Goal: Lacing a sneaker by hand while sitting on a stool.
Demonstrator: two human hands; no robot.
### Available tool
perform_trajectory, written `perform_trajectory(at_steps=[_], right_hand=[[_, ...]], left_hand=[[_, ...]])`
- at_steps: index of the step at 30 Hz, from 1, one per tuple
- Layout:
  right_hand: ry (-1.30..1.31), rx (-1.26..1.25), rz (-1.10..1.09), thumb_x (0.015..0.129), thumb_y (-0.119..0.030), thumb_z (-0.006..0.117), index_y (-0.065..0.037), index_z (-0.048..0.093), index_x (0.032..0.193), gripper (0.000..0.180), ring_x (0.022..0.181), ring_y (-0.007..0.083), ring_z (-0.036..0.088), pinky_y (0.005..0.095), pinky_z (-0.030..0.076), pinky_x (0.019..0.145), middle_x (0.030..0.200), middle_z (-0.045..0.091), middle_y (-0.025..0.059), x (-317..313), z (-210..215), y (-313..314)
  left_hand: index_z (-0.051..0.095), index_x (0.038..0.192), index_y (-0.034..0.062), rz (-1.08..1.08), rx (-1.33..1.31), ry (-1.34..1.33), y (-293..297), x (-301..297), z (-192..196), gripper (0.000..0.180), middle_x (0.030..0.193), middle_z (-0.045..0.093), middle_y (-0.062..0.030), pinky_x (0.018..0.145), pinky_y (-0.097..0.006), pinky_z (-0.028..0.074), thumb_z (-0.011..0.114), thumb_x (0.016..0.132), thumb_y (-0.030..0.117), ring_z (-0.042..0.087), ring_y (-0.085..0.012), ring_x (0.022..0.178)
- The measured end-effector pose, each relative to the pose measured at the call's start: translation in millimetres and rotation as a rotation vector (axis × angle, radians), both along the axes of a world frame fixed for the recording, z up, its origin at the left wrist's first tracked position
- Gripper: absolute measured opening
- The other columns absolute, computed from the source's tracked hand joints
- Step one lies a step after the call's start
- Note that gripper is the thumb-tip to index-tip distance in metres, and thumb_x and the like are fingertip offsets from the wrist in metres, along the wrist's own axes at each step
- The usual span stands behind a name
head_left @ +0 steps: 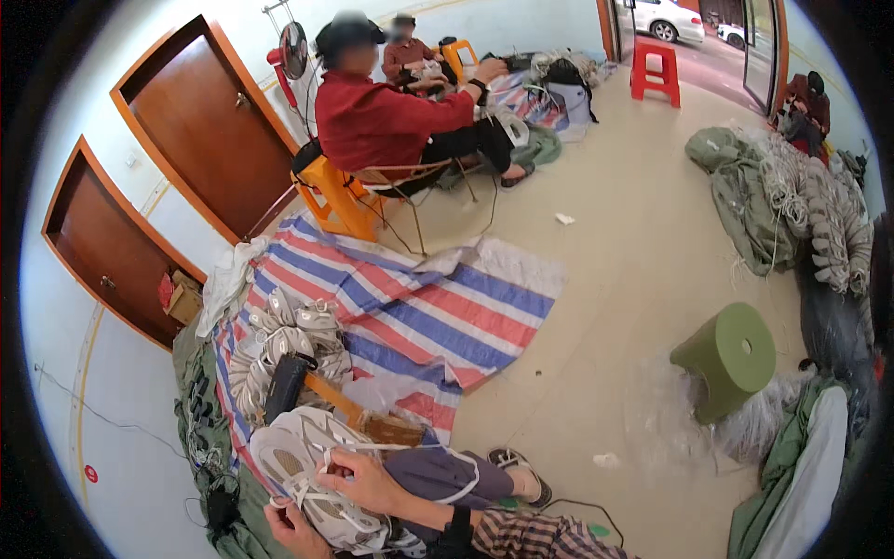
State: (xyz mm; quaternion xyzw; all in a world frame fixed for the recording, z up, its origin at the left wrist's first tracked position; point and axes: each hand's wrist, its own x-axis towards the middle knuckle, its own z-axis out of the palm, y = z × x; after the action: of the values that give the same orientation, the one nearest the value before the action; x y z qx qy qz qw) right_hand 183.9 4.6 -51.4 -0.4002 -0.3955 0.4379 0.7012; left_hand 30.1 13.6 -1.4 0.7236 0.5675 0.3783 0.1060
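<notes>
White-and-grey mesh sneakers (296, 458) rest against my lap at the bottom of the head view. A white shoelace (463, 456) runs loosely from them across my dark trouser leg. My right hand (361, 483) reaches over the upper part of a sneaker, thumb and forefinger pinched on the lace. Lower and to the left, my left hand (296, 531) is closed at the sneaker's edge, with a bit of white lace at its fingertips. My palms and the lower sneaker are partly hidden.
A pile of sneakers (289, 335) lies on a striped tarp (410, 307), beside a wooden piece (396, 429) with a black pad. On the right stand a green stool (726, 359) and sneaker bundles (832, 210). A person in red (386, 126) sits ahead; others sit farther off.
</notes>
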Motion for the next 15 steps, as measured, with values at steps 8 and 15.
perform_trajectory(at_steps=[8, 15], right_hand=[[-0.096, -0.044, 0.024, 0.086, -0.018, 0.067, -0.002, 0.063, 0.094, 0.018, 0.072, 0.0116, 0.053, 0.0273, 0.044, 0.068, 0.08, 0.057, 0.0039, 2, -5, 4], [-0.006, 0.037, 0.0, 0.086, -0.014, 0.066, -0.001, 0.062, 0.094, 0.015, 0.072, 0.0112, 0.054, 0.027, 0.044, 0.068, 0.079, 0.058, 0.0045, -1, -4, 2]], left_hand=[[0.045, 0.084, 0.001, -0.008, 0.046, -0.13, 22, -13, -20, 0.016, 0.076, 0.045, -0.0025, 0.067, -0.027, 0.039, 0.048, 0.095, 0.012, 0.042, -0.0137, 0.07], [0.048, 0.088, 0.0004, -0.075, 0.035, -0.215, 11, -14, -19, 0.021, 0.077, 0.046, -0.0064, 0.068, -0.032, 0.04, 0.049, 0.096, 0.019, 0.044, -0.0188, 0.07]])
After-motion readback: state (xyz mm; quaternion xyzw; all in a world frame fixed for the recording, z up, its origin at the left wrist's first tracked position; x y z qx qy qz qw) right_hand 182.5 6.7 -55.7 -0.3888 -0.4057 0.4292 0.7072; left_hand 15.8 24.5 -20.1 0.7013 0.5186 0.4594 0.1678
